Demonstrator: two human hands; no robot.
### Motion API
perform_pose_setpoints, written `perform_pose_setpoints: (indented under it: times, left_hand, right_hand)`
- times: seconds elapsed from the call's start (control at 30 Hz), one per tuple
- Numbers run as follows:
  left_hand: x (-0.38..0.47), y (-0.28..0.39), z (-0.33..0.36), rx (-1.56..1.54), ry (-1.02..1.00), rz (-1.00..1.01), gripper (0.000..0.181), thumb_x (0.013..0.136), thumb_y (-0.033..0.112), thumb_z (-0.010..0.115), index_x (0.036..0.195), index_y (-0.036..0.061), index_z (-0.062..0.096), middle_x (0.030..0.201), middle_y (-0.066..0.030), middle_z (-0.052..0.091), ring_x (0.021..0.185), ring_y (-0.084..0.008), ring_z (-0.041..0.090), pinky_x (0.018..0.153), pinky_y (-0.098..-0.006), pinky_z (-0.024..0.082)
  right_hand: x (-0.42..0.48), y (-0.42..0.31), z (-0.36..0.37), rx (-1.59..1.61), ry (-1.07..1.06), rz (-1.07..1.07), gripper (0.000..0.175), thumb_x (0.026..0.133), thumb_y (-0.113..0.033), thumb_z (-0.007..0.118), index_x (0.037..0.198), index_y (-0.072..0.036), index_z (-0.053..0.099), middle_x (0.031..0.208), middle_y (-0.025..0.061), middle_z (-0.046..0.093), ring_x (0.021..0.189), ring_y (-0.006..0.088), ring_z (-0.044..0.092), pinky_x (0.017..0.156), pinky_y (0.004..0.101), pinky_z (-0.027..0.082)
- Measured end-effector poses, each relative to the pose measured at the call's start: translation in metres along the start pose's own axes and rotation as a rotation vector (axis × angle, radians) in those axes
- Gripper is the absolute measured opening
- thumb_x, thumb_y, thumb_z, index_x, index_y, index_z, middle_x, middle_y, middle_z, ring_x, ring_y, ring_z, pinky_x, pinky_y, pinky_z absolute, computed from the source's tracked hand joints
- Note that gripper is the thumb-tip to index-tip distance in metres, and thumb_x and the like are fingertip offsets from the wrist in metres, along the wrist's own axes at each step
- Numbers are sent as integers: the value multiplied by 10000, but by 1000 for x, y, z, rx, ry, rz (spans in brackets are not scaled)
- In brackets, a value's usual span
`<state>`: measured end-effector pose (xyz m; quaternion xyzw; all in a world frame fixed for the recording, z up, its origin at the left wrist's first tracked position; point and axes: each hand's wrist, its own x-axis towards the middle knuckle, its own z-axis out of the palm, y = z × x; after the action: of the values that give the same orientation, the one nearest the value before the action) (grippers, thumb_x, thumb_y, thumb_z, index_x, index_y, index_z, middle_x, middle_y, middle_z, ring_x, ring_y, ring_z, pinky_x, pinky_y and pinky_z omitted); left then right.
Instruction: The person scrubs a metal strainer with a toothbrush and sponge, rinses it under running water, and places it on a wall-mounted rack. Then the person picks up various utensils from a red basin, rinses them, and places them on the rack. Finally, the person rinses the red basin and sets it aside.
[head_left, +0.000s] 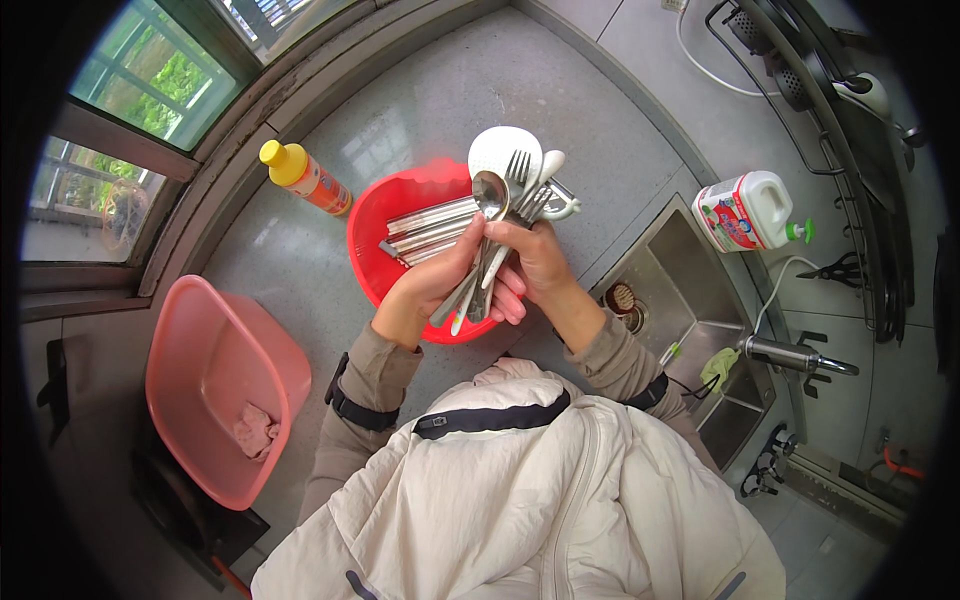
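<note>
A bundle of metal spoons and forks is gathered between my two hands, over a red plastic basin (367, 251). My left hand (437, 279) grips the handles from the left, with the thumb near the bowl of a metal spoon (490, 192). From the right, my right hand (536, 262) closes around the same bundle, its fingertips curled under the handles. A fork (518, 166) stands out at the top. Behind the bundle is a white plastic rice paddle (504, 146); whether it is held cannot be told. Metal chopsticks (427, 229) lie in the basin beside my left hand.
A yellow-capped bottle (307, 178) stands behind the basin at left. A pink tub (225, 375) with a cloth (256, 432) is at far left. At right are a steel sink (686, 262), a faucet (787, 354) and a white pump jug (746, 211). Pans hang on a rack beyond.
</note>
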<state>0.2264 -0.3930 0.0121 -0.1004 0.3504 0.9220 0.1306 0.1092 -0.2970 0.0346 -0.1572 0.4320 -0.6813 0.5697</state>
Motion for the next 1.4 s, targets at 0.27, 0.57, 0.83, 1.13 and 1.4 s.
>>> perform_pose_setpoints:
  times: [0.27,0.57,0.83,1.13,1.4]
  left_hand:
    - [-15,-10,2,-315,308,74,740,924,597,169,1320,0,355,1254,-208,504,1149,-388,499,984,-518,383]
    - [44,-38,30,-1219,-78,430,428,950,275,333,1263,-5,416,1216,-163,514,1115,-317,514,973,-527,377]
    - [61,-26,58,-1012,433,399,398,907,173,320,1173,-77,480,1149,-212,552,1055,-298,542,930,-403,437]
    - [61,-22,57,-683,191,301,403,947,316,404,1173,-5,497,1249,-174,503,1162,-304,474,1004,-459,367]
    - [24,-62,-9,-585,469,353,213,908,220,493,991,46,583,927,-82,637,859,-218,602,800,-366,480]
  right_hand:
    - [13,-48,-7,125,108,-333,162,790,-31,582,942,25,575,747,75,605,679,156,609,658,289,517]
    - [-18,-30,-2,-446,149,-551,119,799,-4,570,902,34,616,811,38,630,717,104,595,657,242,473]
    - [-27,-39,-23,-91,58,-370,425,805,17,577,1215,26,464,933,69,573,751,122,569,715,262,466]
    - [-42,-150,-23,-190,253,-640,341,840,-92,582,1112,71,456,722,51,558,592,131,566,604,284,502]
    - [-43,-387,-65,-315,450,-1441,127,787,-52,626,766,20,523,648,71,519,555,158,523,546,307,460]
